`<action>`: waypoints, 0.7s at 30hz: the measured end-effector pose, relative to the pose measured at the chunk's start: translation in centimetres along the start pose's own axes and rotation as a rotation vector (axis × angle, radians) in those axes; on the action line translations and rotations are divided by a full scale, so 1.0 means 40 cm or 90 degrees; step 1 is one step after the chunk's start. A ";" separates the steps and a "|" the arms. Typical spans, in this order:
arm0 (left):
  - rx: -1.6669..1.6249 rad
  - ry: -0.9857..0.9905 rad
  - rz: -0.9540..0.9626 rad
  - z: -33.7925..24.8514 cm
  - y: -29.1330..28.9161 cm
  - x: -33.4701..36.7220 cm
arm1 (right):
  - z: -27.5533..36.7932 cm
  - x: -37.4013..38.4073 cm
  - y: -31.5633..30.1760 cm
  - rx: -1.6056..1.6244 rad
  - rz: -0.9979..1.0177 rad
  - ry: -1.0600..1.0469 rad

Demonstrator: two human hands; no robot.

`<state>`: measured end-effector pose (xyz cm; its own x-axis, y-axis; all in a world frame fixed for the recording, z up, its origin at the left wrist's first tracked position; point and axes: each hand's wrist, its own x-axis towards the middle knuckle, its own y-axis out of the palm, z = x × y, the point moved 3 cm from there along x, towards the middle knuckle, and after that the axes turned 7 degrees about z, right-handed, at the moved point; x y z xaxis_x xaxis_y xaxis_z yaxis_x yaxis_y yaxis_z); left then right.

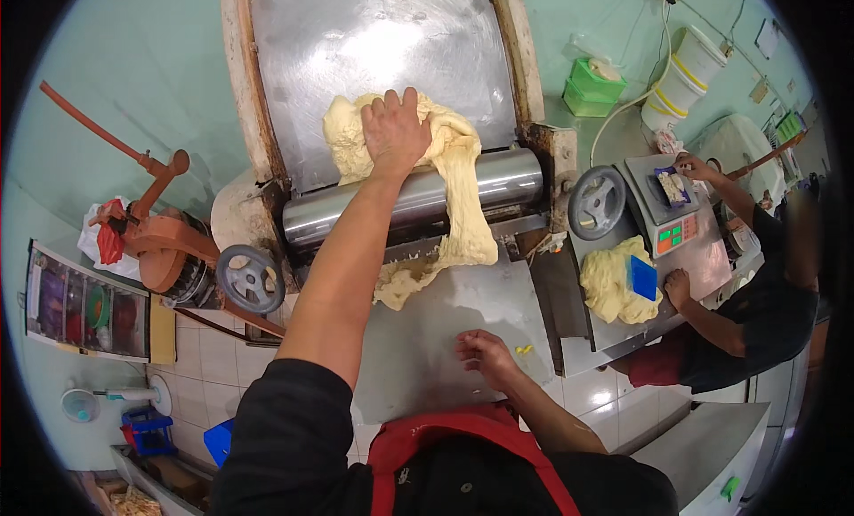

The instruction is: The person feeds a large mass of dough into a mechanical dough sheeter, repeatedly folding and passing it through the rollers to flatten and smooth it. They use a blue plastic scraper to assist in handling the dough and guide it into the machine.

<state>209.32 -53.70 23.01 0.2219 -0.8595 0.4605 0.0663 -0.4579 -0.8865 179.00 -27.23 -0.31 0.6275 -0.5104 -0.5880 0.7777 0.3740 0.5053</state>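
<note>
My left hand (394, 129) reaches over the steel roller (365, 205) of a dough sheeter and grips a pale yellow lump of dough (347, 133), fingertips bent into its top. From that lump a thick strand of dough (464, 200) hangs over the roller's front. Its lower end spreads into a ragged flap (405, 283) on the metal tray (436, 329). Above the tray's near right part is my right hand (487, 356), empty, with loosely bent fingers apart. Small yellow scraps (524, 349) lie beside it.
Handwheels (251, 278) (597, 203) flank the sheeter. At right, a co-worker (747, 311) reaches to a digital scale (663, 205); a dough mound (614, 280) with a blue scraper (641, 278) lies nearby. An orange machine (169, 240) stands left. White buckets (680, 80) are stacked at back right.
</note>
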 end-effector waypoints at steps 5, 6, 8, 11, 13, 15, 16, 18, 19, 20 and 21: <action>-0.068 -0.034 0.131 -0.003 -0.001 -0.037 | 0.003 -0.012 0.006 -0.059 -0.038 -0.073; -0.095 -0.037 0.132 -0.013 -0.005 -0.061 | -0.004 -0.012 0.005 -0.072 -0.042 -0.085; -0.133 -0.028 0.105 -0.016 -0.017 -0.127 | -0.041 -0.012 0.005 -0.086 -0.033 -0.048; -0.206 0.049 0.034 -0.013 -0.016 -0.267 | -0.101 0.005 -0.010 -0.099 -0.013 0.027; -0.261 0.123 0.000 -0.013 -0.039 -0.378 | -0.111 0.038 -0.047 -0.115 -0.006 0.057; -0.355 0.126 -0.013 -0.015 -0.088 -0.503 | -0.095 0.080 -0.113 -0.141 -0.010 0.061; -0.435 0.101 -0.008 -0.006 -0.100 -0.575 | -0.068 0.109 -0.152 -0.152 -0.035 0.034; -0.496 0.030 -0.063 0.031 -0.048 -0.737 | 0.014 0.171 -0.232 -0.171 -0.084 -0.016; -0.538 -0.087 -0.021 0.054 0.008 -0.811 | 0.062 0.204 -0.265 -0.149 -0.101 -0.025; -0.578 -0.205 0.022 0.076 0.077 -0.864 | 0.117 0.237 -0.294 -0.127 -0.121 -0.033; -0.658 -0.332 0.024 0.100 0.160 -0.894 | 0.174 0.267 -0.314 -0.109 -0.103 -0.043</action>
<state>205.69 -24.98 0.68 0.5975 -0.7884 0.1464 -0.7224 -0.6085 -0.3285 175.67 -42.76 -8.55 0.4951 -0.6227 -0.6060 0.8664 0.4060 0.2907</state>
